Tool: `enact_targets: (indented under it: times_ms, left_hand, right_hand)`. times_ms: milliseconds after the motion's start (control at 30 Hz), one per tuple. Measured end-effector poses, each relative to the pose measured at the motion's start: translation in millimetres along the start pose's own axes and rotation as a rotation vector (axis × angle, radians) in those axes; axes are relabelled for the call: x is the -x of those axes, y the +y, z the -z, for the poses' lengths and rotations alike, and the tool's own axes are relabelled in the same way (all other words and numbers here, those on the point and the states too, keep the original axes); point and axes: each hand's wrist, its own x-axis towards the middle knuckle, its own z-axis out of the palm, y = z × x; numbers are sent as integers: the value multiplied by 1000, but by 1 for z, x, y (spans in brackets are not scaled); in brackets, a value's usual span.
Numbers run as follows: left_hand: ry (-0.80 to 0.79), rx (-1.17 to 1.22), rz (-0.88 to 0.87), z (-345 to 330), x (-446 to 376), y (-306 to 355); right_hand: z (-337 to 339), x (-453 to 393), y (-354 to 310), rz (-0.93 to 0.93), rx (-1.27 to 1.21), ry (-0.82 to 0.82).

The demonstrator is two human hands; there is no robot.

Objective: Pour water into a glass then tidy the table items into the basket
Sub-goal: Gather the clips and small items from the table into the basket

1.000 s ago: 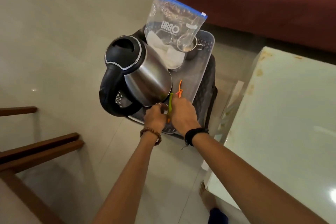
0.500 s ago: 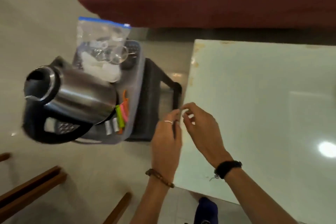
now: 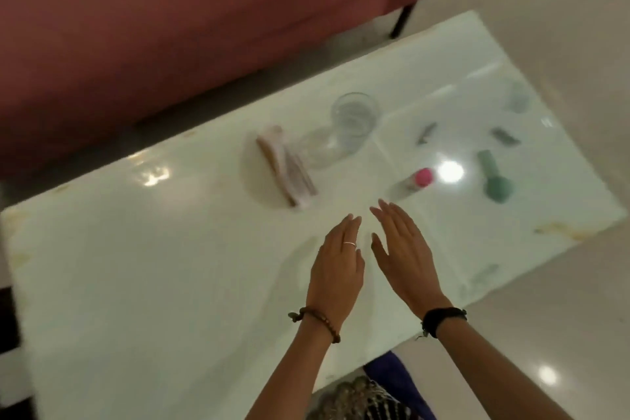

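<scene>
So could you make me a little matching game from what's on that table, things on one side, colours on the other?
Things:
1. glass
2. small bottle's cap
3. handled tool
4. left hand's wristband

Colours:
A. pink
B. brown beads
C. clear
D. green

Pairs: 1-C, 2-A, 3-D, 4-B

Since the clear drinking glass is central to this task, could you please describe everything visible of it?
The clear drinking glass is a plain, handle-less tumbler of transparent glass, standing upright on the glossy white table toward the far edge. Blur hides whether it holds water. Its faint reflection spreads toward a stack of pale coasters. Neither hand touches it.
</scene>
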Motion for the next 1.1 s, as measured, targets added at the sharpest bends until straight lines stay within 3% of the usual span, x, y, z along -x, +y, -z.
enact_targets:
  times_ms: [267, 367, 433, 567, 700, 900, 1100]
  left_hand:
    - [-115, -241, -359, -90, -110, 120]
    - [-30, -170, -227, -102, -164, 137]
    - [25, -246, -154, -102, -197, 137]
    - [-137, -388, 103, -95, -239, 130]
    - [-188, -490, 147, -97, -249, 118]
    - [-92, -256, 106, -96, -249, 109]
    - [122, 333, 128, -50, -214, 128]
  right_hand:
    - [76, -34, 154, -205, -34, 128]
    - [93, -61, 189, -225, -70, 179]
    - [99, -84, 201, -194, -61, 204]
    - [103, -130, 214, -177, -60, 231]
    - [91, -158, 224, -176, 37, 127]
    - [83, -160, 216, -185, 33, 148]
    - [95, -128, 137, -349, -674, 456]
